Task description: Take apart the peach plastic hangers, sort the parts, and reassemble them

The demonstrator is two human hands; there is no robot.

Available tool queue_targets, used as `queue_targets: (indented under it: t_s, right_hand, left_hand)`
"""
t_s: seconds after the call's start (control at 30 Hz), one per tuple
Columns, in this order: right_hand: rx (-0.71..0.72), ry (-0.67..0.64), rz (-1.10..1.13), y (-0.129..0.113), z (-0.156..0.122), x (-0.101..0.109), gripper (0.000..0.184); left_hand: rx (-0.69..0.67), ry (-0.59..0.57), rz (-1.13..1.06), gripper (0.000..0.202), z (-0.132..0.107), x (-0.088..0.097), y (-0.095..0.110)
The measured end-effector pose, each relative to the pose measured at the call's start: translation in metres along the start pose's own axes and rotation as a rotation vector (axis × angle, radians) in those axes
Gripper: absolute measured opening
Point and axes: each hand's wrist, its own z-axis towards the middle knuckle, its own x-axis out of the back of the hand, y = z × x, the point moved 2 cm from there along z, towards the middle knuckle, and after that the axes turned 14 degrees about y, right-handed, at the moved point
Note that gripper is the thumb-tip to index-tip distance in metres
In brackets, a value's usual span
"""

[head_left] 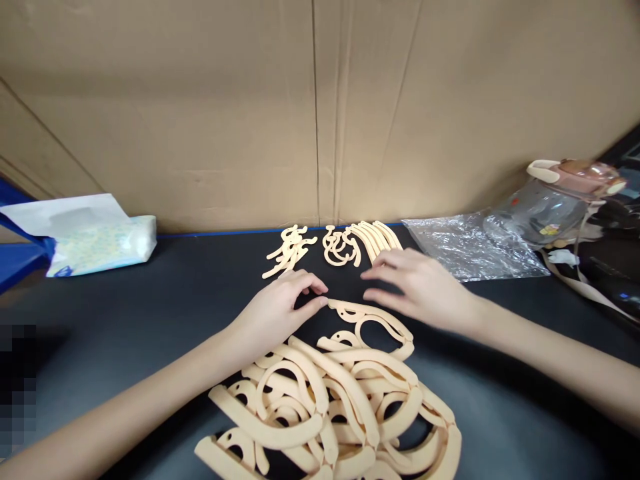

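Observation:
My left hand (281, 303) rests on the black table (150, 313) with fingers curled, thumb and forefinger pinching the tip of a peach-coloured curved rubber piece (370, 319). My right hand (419, 287) hovers just to the right of it, fingers stretched out and slightly blurred, holding nothing. In front of me lies a heap of the same curved pieces (330, 413). Farther back lie sorted groups: small trimmed scraps (290, 250), ring-shaped bits (340, 247) and a neat row of curved strips (375, 237).
A cardboard wall (320, 113) closes off the back of the table. A tissue pack (95, 243) lies at the left. A crumpled clear plastic bag (470, 247) and a clear bottle with a pink lid (560, 200) sit at the right.

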Motion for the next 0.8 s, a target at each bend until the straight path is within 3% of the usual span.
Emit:
queue_targets:
  t_s: [0.13,0.27,0.37,0.5,0.57,0.67,0.8]
  right_hand:
    - [0.008,-0.090,0.089,-0.022,-0.006,-0.010,0.027]
    - [-0.180,-0.119,0.179,-0.014,-0.001,-0.014,0.021]
    - [-0.323,-0.043,0.277,-0.004,0.008,-0.004,0.016]
    - [-0.352,0.108,0.315,0.006,0.019,0.016,0.017]
    - [-0.316,0.164,0.177,0.010,0.025,0.026,0.020]
    - [-0.192,0.221,-0.237,0.011,0.035,0.038,0.026]
    - [0.027,0.154,-0.556,0.009,0.049,0.043,0.035]
  left_hand:
    - [0.067,-0.035,0.065,0.026,0.005,-0.010,-0.003]
    - [0.072,-0.017,0.011,0.034,0.014,-0.016,0.005]
    - [0.067,0.005,-0.150,0.032,0.026,-0.019,0.017]
    - [0.069,0.117,-0.371,0.028,0.046,-0.018,0.035]
    - [0.065,0.188,-0.416,0.026,0.054,-0.015,0.043]
    - [0.035,0.240,-0.455,0.026,0.061,-0.012,0.052]
    - [-0.012,0.255,-0.492,0.030,0.067,-0.008,0.060]
